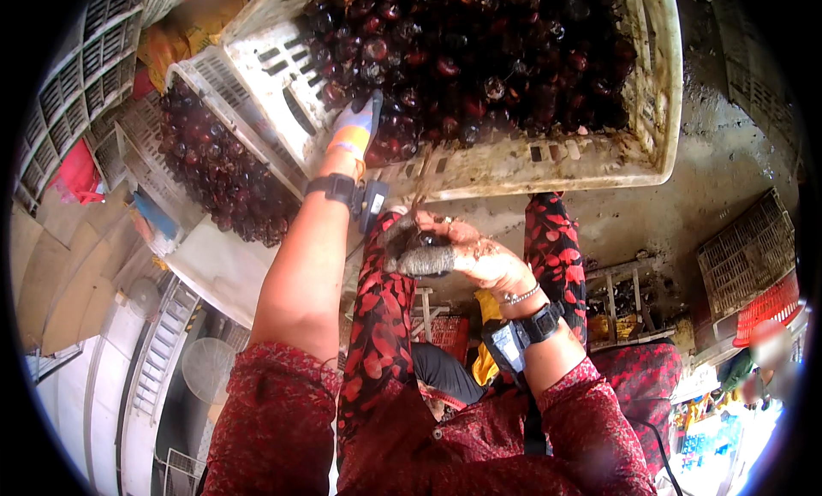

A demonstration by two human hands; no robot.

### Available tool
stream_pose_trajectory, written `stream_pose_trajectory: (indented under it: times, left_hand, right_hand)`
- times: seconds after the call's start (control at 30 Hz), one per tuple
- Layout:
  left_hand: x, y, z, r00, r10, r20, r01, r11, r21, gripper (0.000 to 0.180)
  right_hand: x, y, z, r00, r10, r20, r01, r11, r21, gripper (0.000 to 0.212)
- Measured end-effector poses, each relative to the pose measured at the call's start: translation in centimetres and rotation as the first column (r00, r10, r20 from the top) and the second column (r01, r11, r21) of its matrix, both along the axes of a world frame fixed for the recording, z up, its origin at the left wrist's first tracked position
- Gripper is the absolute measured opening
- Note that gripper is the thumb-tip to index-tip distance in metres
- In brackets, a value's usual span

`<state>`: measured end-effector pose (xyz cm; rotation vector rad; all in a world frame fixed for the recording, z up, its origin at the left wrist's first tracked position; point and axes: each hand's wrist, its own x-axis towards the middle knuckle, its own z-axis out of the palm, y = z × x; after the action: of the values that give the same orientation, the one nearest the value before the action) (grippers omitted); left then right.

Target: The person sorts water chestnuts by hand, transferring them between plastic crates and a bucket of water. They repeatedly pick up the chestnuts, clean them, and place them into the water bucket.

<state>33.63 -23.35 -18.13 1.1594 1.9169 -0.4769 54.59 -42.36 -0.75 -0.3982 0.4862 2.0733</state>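
A large cream plastic crate (479, 183) in front of me holds many shiny, dark red-brown round corms (479, 59) that look like water chestnuts. At the crate's near left corner, my left hand (353, 128) reaches in among them, wearing a pale glove with an orange band and dark fingertips. Its fingers are stretched out and partly hidden; I see nothing held. Above my lap, my right hand (454, 249) is closed, muddy, with grey wrapping on the thumb and a finger. From it a thin brown blade-like strip (422, 175) points up toward the crate; its grip is hidden.
Left of the crate stands a second crate (244, 123) of the same corms, beside a white surface (227, 269). Stacked crates (77, 93) rise at the far left. To the right, a crate (747, 252) and a red basket (768, 307) stand on the wet floor (625, 226).
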Motion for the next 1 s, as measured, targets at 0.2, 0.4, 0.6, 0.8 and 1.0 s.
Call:
stream_pose_trajectory:
  times: [0.2, 0.4, 0.6, 0.8, 1.0]
  left_hand:
    - [6.6, 0.3, 5.4, 0.917, 0.167, 0.362, -0.103, 0.977, -0.189, 0.070]
    - [6.9, 0.4, 5.4, 0.755, 0.325, 0.569, -0.198, 0.941, -0.275, 0.060]
    - [8.1, 0.6, 5.3, 0.770, 0.246, 0.589, -0.116, 0.961, -0.250, 0.054]
    - [15.5, 4.6, 10.6, 0.638, -0.728, 0.253, 0.668, 0.686, 0.288, 0.043]
    - [25.1, 5.8, 10.7, 0.181, -0.957, -0.225, 0.790, 0.005, 0.613, 0.064]
  right_hand:
    - [-0.5, -0.4, -1.4, 0.991, -0.018, 0.136, -0.001, 0.990, 0.138, 0.079]
    - [-1.2, -1.0, -2.0, 0.997, -0.047, 0.056, 0.042, 0.996, 0.083, 0.089]
    - [-0.7, 0.0, -1.9, 0.990, -0.116, 0.075, 0.110, 0.991, 0.078, 0.069]
    - [1.6, 2.5, -0.3, 0.946, -0.316, 0.069, 0.319, 0.947, -0.046, 0.039]
    - [3.0, 2.9, -0.5, 0.929, -0.347, 0.130, 0.355, 0.933, -0.049, 0.039]
